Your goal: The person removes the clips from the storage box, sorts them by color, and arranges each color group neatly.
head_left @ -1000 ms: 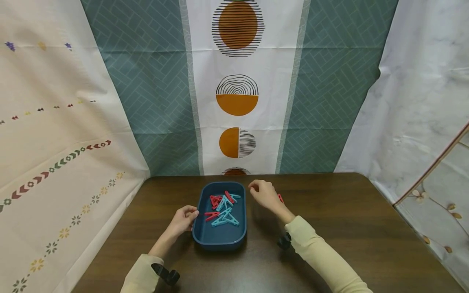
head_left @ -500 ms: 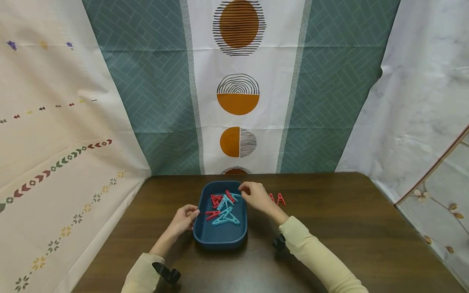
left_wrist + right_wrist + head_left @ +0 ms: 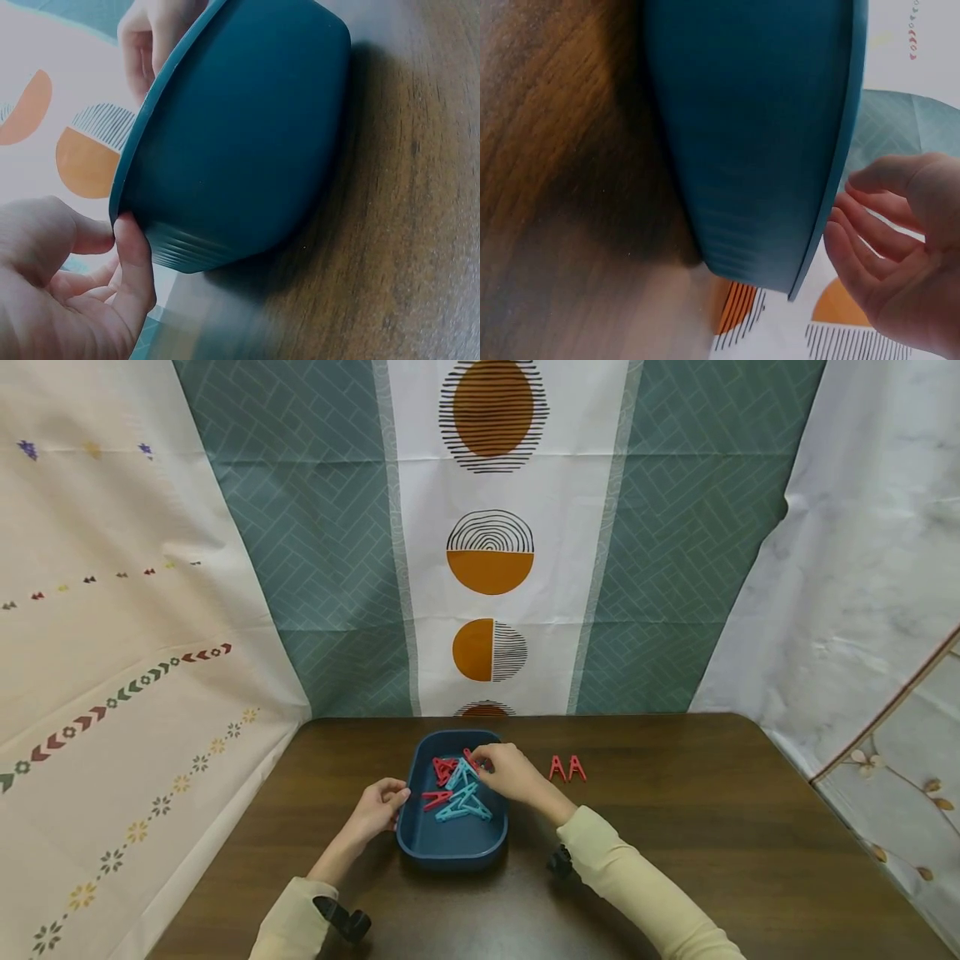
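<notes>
A dark blue plastic bin (image 3: 450, 852) stands on the table, with several red clothespins (image 3: 444, 770) and light blue clothespins (image 3: 463, 808) lying loose in its back and middle. My left hand (image 3: 377, 807) pinches the bin's left rim between thumb and fingers, as the left wrist view also shows. Over the bin's right side, my right hand (image 3: 512, 772) reaches in above the clothespins, fingers pointing down and left. In the right wrist view its fingers (image 3: 866, 232) are loosely bent with a gap to the thumb; the rim hides what lies below the tips. No held clothespin is visible.
Two red clothespins (image 3: 566, 768) lie side by side on the brown wooden table (image 3: 712, 827), right of the bin. A patterned cloth (image 3: 491, 568) hangs behind the table's back edge. White cloths hang at both sides.
My right hand has moved left from the table beside the bin, over its rim, and down to the clothespins. The red pair on the table has come into full view. My left hand stays put.
</notes>
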Tool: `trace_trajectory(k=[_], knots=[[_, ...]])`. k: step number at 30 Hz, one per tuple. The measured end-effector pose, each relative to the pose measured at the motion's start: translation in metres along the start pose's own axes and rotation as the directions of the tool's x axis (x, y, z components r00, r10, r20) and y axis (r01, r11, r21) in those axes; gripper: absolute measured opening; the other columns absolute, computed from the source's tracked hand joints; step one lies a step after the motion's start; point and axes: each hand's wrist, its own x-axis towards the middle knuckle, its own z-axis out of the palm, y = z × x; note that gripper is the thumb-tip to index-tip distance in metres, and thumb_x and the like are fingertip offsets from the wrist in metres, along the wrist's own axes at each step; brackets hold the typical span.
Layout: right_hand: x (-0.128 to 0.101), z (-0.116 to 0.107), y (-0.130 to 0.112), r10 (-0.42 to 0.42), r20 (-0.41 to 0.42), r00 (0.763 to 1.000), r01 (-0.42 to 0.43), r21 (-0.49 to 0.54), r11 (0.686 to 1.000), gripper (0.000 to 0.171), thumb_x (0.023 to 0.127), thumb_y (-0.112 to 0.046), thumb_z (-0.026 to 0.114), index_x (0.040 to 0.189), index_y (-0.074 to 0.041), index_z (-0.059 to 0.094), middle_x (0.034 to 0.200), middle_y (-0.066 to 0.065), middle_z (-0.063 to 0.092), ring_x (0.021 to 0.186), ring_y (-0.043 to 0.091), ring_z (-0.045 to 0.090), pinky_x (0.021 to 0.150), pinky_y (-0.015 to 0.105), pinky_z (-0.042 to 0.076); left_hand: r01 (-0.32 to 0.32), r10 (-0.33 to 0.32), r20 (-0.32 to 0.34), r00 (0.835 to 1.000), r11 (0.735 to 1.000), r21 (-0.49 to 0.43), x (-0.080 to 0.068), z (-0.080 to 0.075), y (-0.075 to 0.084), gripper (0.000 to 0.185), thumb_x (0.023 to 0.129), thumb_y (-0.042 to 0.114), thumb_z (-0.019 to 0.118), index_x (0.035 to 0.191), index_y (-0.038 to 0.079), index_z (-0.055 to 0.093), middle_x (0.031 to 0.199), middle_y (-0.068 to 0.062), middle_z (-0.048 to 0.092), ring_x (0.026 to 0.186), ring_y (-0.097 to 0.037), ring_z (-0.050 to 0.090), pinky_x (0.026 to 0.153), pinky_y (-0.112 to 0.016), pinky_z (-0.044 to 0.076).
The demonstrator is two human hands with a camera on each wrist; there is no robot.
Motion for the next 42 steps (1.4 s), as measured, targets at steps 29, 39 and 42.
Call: trace_trajectory(k=[29,39,42], knots=[[0.027,0.019,-0.023,0.238,0.111,0.965,-0.218,-0.168,0.961,0.034,0.088,-0.014,0.068,0.119,-0.002,0.064,0.103,0.013,0.069,0.060,0.012,0.051,0.051,0.023,0.040,-0.002,0.002,0.000,1.000,1.000,-0.002,0.001,0.001,-0.002,0.030,0.098,0.012,0.054,0.122,-0.007,0.051,0.083,-0.018,0.062,0.058,-0.014,0.050,0.052,-0.024,0.048],[0.043,0.017,-0.035,0.399,0.014,0.917,-0.390,-0.188,0.901,0.041,0.084,-0.024,0.075,0.056,-0.012,0.047,0.052,-0.001,0.035,0.047,0.013,0.034,0.042,0.025,0.025,-0.012,0.012,0.012,1.000,1.000,-0.009,0.001,0.000,-0.003,0.031,0.099,0.013,0.054,0.122,-0.007,0.051,0.083,-0.019,0.061,0.057,-0.014,0.050,0.051,-0.023,0.047],[0.048,0.016,-0.039,0.405,0.017,0.914,-0.396,-0.179,0.901,0.040,0.084,-0.024,0.075,0.056,-0.014,0.048,0.053,-0.002,0.038,0.049,0.013,0.037,0.042,0.025,0.028,-0.009,0.009,0.007,1.000,1.000,-0.010,0.001,0.000,-0.003,0.029,0.098,0.012,0.054,0.121,-0.006,0.051,0.085,-0.019,0.062,0.057,-0.014,0.050,0.052,-0.023,0.047]])
